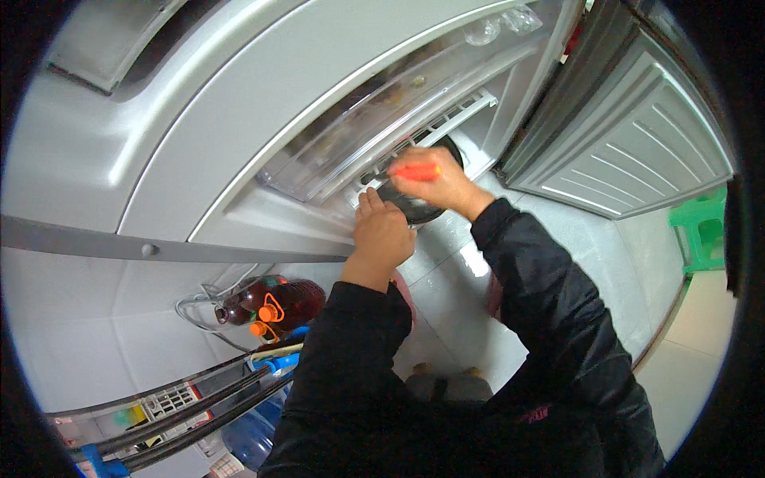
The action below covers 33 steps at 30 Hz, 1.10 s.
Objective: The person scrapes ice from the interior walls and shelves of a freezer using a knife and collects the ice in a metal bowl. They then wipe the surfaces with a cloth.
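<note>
My right hand [431, 176] is closed around the red-orange handle [418, 172] of a tool. Its dark working end points left toward a white wire freezer shelf [460, 117], and the tip is too blurred to name. My left hand [382, 232] lies at the front left corner of that shelf, fingers extended, beside a round black basin [412, 206]. Whether it grips the shelf or the basin is hidden. The basin sits low at the compartment's opening, partly under both hands. Above the shelf is a clear plastic freezer drawer [358, 134] with blurred contents.
The silver refrigerator's lower door [633, 137] stands open at right, near a green plastic stool [699, 230]. Dark-red bottles with orange caps [296, 305] and cables [191, 305] lie at left. A rack with black rails [185, 412] is lower left. The tiled floor [445, 281] looks wet.
</note>
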Each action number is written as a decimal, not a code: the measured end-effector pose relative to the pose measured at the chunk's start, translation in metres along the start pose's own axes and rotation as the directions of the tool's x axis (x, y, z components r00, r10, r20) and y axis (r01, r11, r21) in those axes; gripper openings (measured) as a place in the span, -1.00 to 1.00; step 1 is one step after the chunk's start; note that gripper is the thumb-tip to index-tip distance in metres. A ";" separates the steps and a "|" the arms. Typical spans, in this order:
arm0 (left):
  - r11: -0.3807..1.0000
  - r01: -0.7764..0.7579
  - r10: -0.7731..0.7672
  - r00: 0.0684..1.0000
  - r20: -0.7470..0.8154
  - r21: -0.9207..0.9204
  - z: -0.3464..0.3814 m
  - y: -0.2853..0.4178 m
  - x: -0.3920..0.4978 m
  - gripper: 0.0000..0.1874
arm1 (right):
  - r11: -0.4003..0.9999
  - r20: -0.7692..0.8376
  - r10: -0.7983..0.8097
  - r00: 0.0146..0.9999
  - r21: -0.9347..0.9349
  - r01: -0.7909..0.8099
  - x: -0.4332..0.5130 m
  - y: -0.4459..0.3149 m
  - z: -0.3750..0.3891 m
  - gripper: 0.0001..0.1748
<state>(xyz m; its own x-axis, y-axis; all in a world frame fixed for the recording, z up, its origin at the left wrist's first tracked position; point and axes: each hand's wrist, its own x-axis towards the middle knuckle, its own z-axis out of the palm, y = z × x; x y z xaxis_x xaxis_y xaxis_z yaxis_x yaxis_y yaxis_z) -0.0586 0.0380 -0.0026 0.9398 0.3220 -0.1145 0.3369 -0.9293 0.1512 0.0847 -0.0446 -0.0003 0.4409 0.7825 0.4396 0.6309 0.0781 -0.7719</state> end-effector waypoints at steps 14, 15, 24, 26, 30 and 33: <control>0.996 0.064 -0.056 0.990 0.133 -0.057 -0.023 0.009 -0.006 -0.62 | 0.996 -0.426 0.092 0.900 0.047 -0.079 -0.050 -0.015 0.057 -0.74; 0.996 0.062 -0.053 0.991 0.119 -0.065 -0.027 0.009 -0.008 -0.65 | 0.998 -0.441 0.065 0.895 0.018 -0.064 -0.049 -0.015 0.058 -0.75; 0.904 0.229 -0.264 0.963 -0.050 -0.362 -0.043 0.011 -0.033 -0.70 | 0.995 -0.402 0.062 0.913 -0.053 -0.090 -0.050 -0.019 0.079 -0.69; 0.846 0.209 -0.283 0.956 -0.082 -0.490 -0.039 0.017 -0.039 -0.67 | 0.992 -0.402 0.097 0.910 -0.032 -0.120 -0.052 -0.020 0.084 -0.67; 0.775 0.099 -0.290 0.933 -0.212 -0.625 -0.025 0.035 -0.047 -0.62 | 0.994 -0.430 0.078 0.899 -0.032 -0.101 -0.053 -0.019 0.090 -0.68; 0.403 0.177 -0.390 0.921 0.006 -0.898 -0.016 0.044 -0.049 -0.64 | 0.993 -0.465 0.111 0.878 0.028 -0.111 -0.053 -0.020 0.094 -0.70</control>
<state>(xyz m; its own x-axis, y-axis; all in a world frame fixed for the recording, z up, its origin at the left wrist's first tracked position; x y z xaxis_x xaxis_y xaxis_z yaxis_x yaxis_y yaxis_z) -0.0886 -0.0153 0.0252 0.7338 0.6577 -0.1705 0.3536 -0.1555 0.9224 -0.0113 -0.0299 -0.0517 0.7540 0.4088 0.5141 0.5604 0.0079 -0.8282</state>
